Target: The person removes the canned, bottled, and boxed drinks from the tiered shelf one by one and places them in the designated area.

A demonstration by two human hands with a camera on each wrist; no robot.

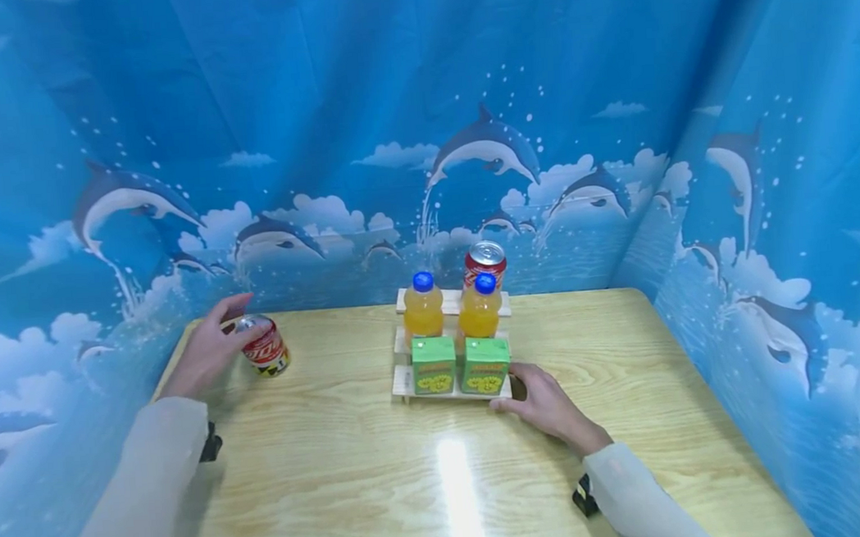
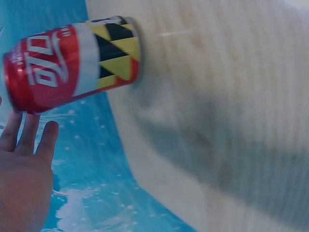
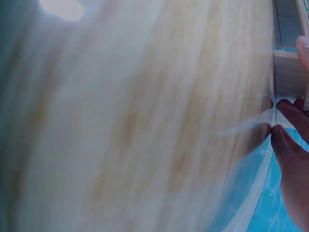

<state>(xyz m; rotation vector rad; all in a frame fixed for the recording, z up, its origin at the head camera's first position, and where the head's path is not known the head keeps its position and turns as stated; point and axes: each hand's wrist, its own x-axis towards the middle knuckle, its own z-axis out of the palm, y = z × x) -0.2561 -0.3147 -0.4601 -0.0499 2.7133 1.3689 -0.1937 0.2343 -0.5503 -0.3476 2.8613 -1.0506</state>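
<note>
At the left of the table, a red soda can (image 1: pixel 266 348) with a yellow and black band stands upright in my left hand (image 1: pixel 209 348). My thumb lies across its upper front and the fingers reach behind it. Up close, the can (image 2: pixel 72 63) has its base at the table, with fingertips (image 2: pixel 31 121) by its upper end. My right hand (image 1: pixel 545 401) holds the front right corner of a small wooden tiered rack (image 1: pixel 403 378), thumb in front and fingers at the side. Only part of the right hand (image 3: pixel 294 179) shows in the right wrist view.
On the rack stand two green juice boxes (image 1: pixel 433 367) in front, two orange juice bottles (image 1: pixel 423 312) with blue caps in the middle, and another red can (image 1: pixel 485 263) on top. A blue dolphin curtain (image 1: pixel 363 141) surrounds the wood-grain table (image 1: pixel 339 471).
</note>
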